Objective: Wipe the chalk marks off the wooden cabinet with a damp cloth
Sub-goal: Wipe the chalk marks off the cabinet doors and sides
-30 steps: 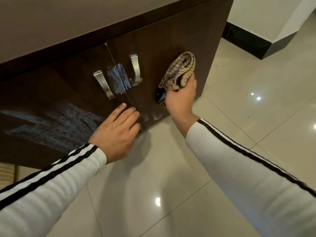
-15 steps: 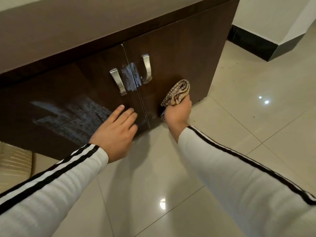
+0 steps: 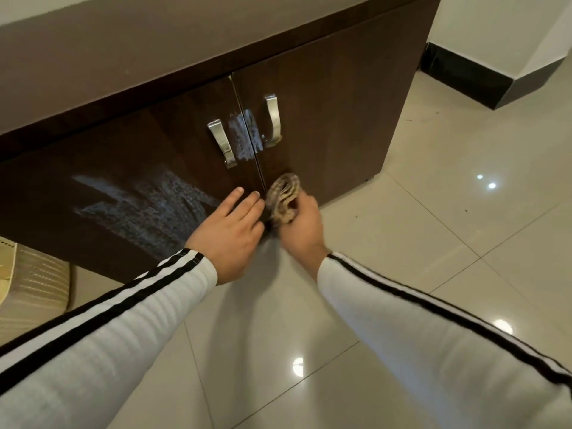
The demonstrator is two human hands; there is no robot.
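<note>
At the foot of the right-hand door, just beside the seam between the two doors, the cloth [image 3: 283, 199] sits bunched against the dark wood of the cabinet [image 3: 325, 119]. The cloth is checked, beige and brown. The right hand [image 3: 301, 230] grips it, fingers curled round the wad. The left hand [image 3: 227, 235] lies flat on the lower corner of the left door, fingers straight and close together, tips just beside the cloth.

Chalk: a small white patch [image 3: 244, 134] straddles the seam between the two metal handles [image 3: 221, 142], above the cloth and apart from it. A large greyish smear [image 3: 148, 209] spreads over the left door, left of the left hand.

Both arms are in white ribbed sleeves [image 3: 402, 320] with black stripes. The cabinet stands on a glossy pale tiled floor [image 3: 433, 212] showing reflected light spots. A beige ribbed object [image 3: 31, 289] is at far left by the cabinet base; I cannot tell what it is. A black skirting [image 3: 464, 75] lines the white wall, upper right.
</note>
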